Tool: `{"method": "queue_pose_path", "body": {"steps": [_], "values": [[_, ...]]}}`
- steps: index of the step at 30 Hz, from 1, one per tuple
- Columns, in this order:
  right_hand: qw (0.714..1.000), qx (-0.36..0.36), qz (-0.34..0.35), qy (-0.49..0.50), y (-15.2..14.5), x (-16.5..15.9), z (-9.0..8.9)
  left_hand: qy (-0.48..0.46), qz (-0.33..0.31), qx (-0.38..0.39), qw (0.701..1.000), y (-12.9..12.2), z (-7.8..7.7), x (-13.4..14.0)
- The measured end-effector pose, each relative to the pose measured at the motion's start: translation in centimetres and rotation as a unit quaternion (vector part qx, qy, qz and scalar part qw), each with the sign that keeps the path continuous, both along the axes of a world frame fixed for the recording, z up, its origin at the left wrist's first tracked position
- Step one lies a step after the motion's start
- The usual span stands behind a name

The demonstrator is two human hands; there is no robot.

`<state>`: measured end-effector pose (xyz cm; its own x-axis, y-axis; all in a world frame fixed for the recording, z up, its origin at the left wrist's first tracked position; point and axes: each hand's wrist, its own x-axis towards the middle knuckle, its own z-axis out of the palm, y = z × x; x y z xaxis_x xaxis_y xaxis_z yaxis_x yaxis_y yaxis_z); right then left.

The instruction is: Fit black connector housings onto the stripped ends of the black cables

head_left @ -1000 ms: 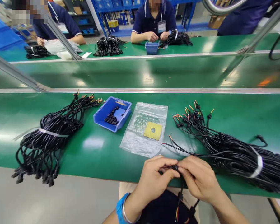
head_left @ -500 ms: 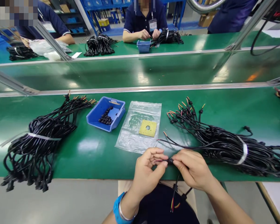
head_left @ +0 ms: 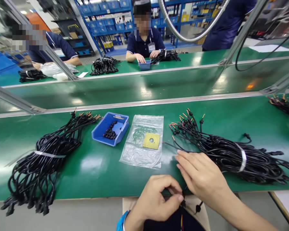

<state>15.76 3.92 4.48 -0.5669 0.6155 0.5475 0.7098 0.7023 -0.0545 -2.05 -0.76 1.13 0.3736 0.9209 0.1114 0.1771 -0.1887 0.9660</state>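
While the left hand (head_left: 159,200) pinches a black cord (head_left: 183,203) by the near edge of the green table (head_left: 96,179), the right hand (head_left: 202,171) has its fingers straight, side by side, near the big cord bundle (head_left: 227,154). I see a blue bin (head_left: 121,128) of black bits (head_left: 110,132) left of the clear bag (head_left: 137,157).

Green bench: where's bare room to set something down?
Bare bench lies between the left cable bundle and plastic bag, this side of the blue bin; another patch, beyond the right cable bundle. Crowded: beside the right hand, by that bundle.
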Motion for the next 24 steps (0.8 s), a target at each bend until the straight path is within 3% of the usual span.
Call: {"method": "queue_pose_path", "body": {"steps": [4,7,10,12,15,19,24], "values": [[0.991,0.002,-0.071,-0.117,0.8,-0.7,-0.1,-0.003,0.03,0.006,1.0,-0.4,1.0,-1.5],[0.987,0.009,-0.061,-0.145,1.4,-0.9,0.1,0.049,0.108,0.059,0.991,0.9,2.9,-5.3],[0.995,0.019,-0.017,-0.1,1.6,-1.0,0.6,0.191,0.289,0.121,0.93,4.4,5.4,-10.7],[0.998,0.011,0.017,-0.053,1.5,-0.9,1.1,0.31,0.347,0.124,0.876,7.5,6.7,-14.0],[0.998,-0.021,0.049,0.02,1.3,-0.6,2.0,0.54,0.243,0.045,0.804,12.0,7.2,-16.9],[0.99,-0.068,0.072,0.102,1.3,-0.2,2.1,0.582,0.17,0.008,0.795,15.1,5.7,-17.2],[0.986,-0.096,0.069,0.12,1.3,0.1,0.6,0.579,0.15,-0.005,0.801,15.6,4.8,-16.9]]}}
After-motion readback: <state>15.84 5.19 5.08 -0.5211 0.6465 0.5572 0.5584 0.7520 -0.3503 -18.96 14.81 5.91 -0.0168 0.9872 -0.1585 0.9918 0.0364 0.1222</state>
